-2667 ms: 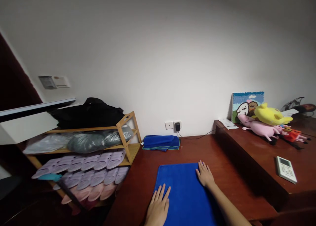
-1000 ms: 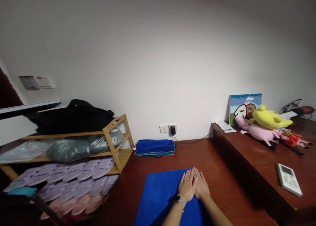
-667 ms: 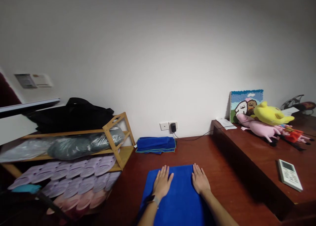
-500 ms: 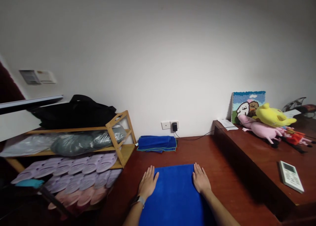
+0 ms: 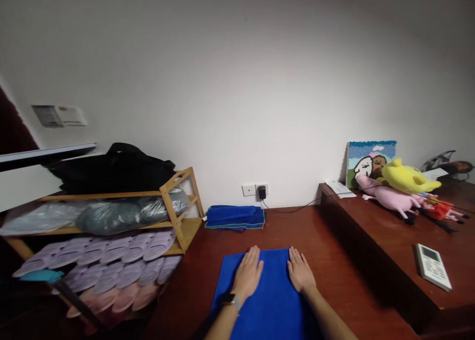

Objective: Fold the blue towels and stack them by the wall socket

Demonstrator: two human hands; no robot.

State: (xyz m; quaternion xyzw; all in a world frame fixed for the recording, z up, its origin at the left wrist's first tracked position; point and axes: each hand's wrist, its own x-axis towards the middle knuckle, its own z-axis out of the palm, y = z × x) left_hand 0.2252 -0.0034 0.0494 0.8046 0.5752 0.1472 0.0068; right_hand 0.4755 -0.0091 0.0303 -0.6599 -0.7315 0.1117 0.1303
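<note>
Since the earlier frame, the left hand (image 5: pixel 248 275) has slid inward from the left edge of the blue towel (image 5: pixel 269 300), and the right hand (image 5: pixel 300 269) stays near the right edge.

From the left, a wooden rack (image 5: pixel 171 212) stands against the wall with a black bag (image 5: pixel 115 167) on top. Gray plastic bags (image 5: pixel 111 216) lie on its upper shelf, and rows of lilac slippers (image 5: pixel 111 248) fill the lower part. Beside the rack, a folded cloth (image 5: pixel 235 217) lies on the bench (image 5: pixel 185 300), under a socket (image 5: pixel 261 192) with a black plug.

The towel lies flat on the bench, in front of the folded cloth. Both hands rest on it palm down, a little apart, and the fingers are released and spread, grasping nothing. A watch (image 5: pixel 232 300) is on the left wrist.

On the right, a higher wooden step (image 5: pixel 371 251) carries a pink plush pig (image 5: pixel 389 199), a yellow plush (image 5: pixel 408 179), a woolen picture (image 5: pixel 367 157) and a white remote (image 5: pixel 432 267).
</note>
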